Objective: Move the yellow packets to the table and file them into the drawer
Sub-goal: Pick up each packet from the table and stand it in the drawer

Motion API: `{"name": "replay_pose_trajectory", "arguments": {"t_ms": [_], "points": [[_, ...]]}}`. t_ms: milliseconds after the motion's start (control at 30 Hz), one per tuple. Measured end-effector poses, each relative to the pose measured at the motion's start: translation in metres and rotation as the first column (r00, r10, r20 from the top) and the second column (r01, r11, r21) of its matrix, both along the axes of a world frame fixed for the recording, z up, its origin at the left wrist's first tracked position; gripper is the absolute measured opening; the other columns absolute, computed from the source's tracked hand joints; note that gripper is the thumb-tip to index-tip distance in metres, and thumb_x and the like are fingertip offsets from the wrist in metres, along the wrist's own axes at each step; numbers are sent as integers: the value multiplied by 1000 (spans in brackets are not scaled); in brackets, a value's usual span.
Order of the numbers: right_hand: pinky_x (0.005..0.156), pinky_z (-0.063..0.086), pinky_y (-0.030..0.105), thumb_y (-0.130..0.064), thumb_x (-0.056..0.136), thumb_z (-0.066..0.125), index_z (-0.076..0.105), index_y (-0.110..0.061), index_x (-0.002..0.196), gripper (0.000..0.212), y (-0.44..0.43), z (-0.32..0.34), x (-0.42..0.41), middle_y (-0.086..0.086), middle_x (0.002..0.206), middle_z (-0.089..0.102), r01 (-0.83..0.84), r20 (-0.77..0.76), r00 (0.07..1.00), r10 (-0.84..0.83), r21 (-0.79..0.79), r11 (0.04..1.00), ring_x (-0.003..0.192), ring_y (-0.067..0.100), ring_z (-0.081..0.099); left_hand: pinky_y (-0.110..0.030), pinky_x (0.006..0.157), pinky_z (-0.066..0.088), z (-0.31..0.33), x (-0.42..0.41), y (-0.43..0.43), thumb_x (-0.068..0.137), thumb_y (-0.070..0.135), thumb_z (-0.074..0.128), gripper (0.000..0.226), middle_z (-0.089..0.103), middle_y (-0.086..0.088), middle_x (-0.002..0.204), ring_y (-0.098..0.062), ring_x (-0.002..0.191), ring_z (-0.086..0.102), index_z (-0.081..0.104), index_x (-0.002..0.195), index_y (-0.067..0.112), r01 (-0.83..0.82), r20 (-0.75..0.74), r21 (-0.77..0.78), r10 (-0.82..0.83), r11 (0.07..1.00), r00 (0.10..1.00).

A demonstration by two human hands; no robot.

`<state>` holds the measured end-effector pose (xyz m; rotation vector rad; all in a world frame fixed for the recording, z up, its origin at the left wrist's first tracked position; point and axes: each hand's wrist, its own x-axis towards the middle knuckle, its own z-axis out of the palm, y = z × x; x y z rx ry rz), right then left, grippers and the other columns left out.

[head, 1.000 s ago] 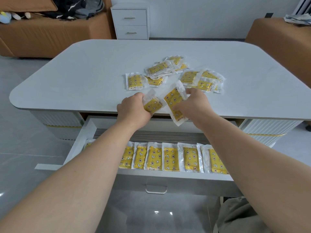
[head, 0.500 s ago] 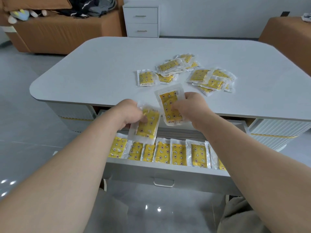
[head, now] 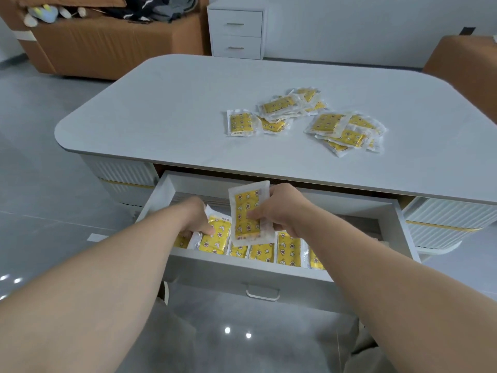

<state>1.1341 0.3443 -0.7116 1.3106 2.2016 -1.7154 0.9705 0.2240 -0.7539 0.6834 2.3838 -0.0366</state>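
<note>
The white drawer [head: 242,275] under the grey table [head: 166,117] is pulled out, with a row of yellow packets [head: 289,247] standing along its front. My left hand [head: 195,219] is down inside the drawer at the row's left end and holds one yellow packet [head: 216,236] there. My right hand [head: 282,208] pinches another yellow packet [head: 247,208] upright just above the row. Several loose yellow packets [head: 333,127] lie scattered on the tabletop, right of centre.
A white two-drawer cabinet [head: 236,33] stands against the far wall. A brown sofa [head: 107,47] is at the back left and a brown seat [head: 462,63] at the right. Glossy grey floor surrounds the table.
Both hands have come down from the table edge with a packet each. The left hand went into the drawer's left end; the right hand lowered its packet over the row.
</note>
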Motion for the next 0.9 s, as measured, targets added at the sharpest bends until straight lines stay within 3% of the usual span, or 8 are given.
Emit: {"name": "replay_pose_trajectory", "arguments": {"t_ms": [100, 167, 233, 333, 533, 633, 733, 900], "points": [[80, 63, 51, -10, 82, 83, 70, -6, 104, 26, 1, -10, -6, 12, 97, 77, 16, 52, 999, -15, -29, 999, 86, 32, 77, -28, 66, 56, -1, -2, -3, 77, 52, 82, 57, 71, -2, 77, -16, 56, 63, 60, 106, 9, 135, -99, -116, -146, 984, 984], [80, 63, 52, -7, 81, 83, 70, -3, 102, 25, 0, -16, -11, 14, 95, 78, 41, 67, 997, -37, -62, 997, 85, 33, 77, -29, 70, 54, -2, -3, -6, 73, 60, 81, 64, 70, -2, 88, -18, 73, 66, 56, 108, 13, 196, -160, -142, -218, 970, 963], [78, 63, 51, -4, 78, 85, 70, -2, 103, 29, -4, -22, -15, 15, 96, 77, 85, 74, 994, -79, -87, 993, 85, 34, 77, -32, 74, 54, -1, -3, -9, 69, 65, 81, 81, 65, -2, 109, -22, 93, 64, 48, 123, 16, 224, -208, -146, -252, 963, 945], [77, 64, 44, -6, 78, 86, 69, -2, 103, 31, -11, -35, -20, 15, 98, 76, 124, 110, 988, -112, -112, 986, 88, 30, 76, -31, 66, 51, 7, -5, -7, 64, 68, 82, 94, 62, -1, 109, -22, 91, 62, 41, 132, 16, 264, -258, -172, -302, 949, 918], [75, 65, 44, -3, 76, 87, 69, 2, 98, 29, -23, -59, -30, 18, 93, 77, 93, 158, 985, -72, -132, 987, 84, 31, 77, -32, 69, 51, 35, -7, 5, 77, 48, 82, 64, 63, 1, 107, -22, 93, 63, 55, 126, 17, 265, -289, -275, -342, 924, 894], [71, 65, 35, -14, 79, 88, 70, -2, 84, 23, -21, -64, -32, 11, 74, 76, -45, 233, 972, 41, 12, 999, 64, 21, 75, -33, 74, 52, 42, -7, 7, 78, 45, 82, 62, 63, 0, 112, -24, 99, 63, 56, 126, 18, 259, -267, -297, -340, 919, 902], [58, 56, 22, -32, 83, 83, 58, -14, 61, 38, -19, -64, -32, 0, 50, 64, -199, 352, 927, 133, 160, 967, 40, 12, 56, -35, 81, 55, 43, -3, 8, 77, 46, 82, 62, 61, 0, 108, -25, 99, 63, 57, 126, 17, 286, -261, -293, -364, 912, 894], [69, 60, 28, -47, 77, 85, 64, -14, 67, 40, -19, -67, -30, -2, 65, 70, -305, 400, 899, 180, 276, 911, 59, 14, 64, -34, 76, 54, 40, 3, 10, 81, 45, 79, 43, 61, 1, 99, -24, 94, 62, 57, 108, 20, 320, -295, -271, -395, 908, 870]]}}
